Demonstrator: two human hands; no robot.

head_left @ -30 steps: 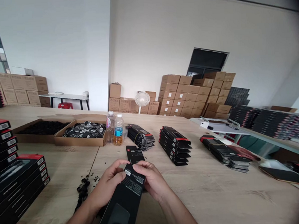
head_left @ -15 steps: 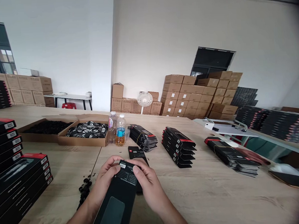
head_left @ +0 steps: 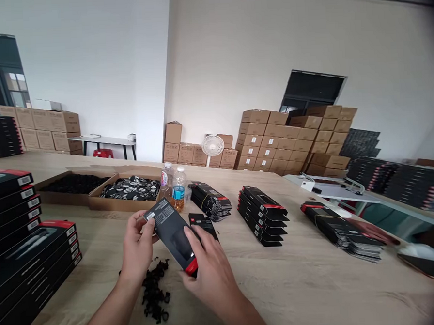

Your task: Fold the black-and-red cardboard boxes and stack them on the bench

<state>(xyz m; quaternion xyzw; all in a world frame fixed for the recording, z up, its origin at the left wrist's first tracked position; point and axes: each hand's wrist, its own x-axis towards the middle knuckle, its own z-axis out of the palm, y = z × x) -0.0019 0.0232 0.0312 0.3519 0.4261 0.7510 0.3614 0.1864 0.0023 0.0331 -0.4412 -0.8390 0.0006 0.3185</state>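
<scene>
A flat black box (head_left: 169,231) with a red end, white print and a barcode label is held tilted above the table. My left hand (head_left: 140,241) pinches its upper left end, thumb near the label. My right hand (head_left: 207,260) grips the red end from the right side, fingers over the face. Behind the box, another black package (head_left: 202,222) lies on the table, partly hidden. Under my hands is a loose pile of small black pieces (head_left: 156,292).
Stacked black boxes (head_left: 33,269) stand at left. Cardboard trays (head_left: 126,206) hold black pieces and round discs. Two bottles (head_left: 178,189) stand behind. Banded flat cartons (head_left: 212,201), a stack of open-ended boxes (head_left: 261,216) and another banded bundle (head_left: 342,231) lie to the right.
The box has swung round, its lower end lifted so the red end shows. My right hand moved from the labelled end to the red end. The small black pieces are now more visible.
</scene>
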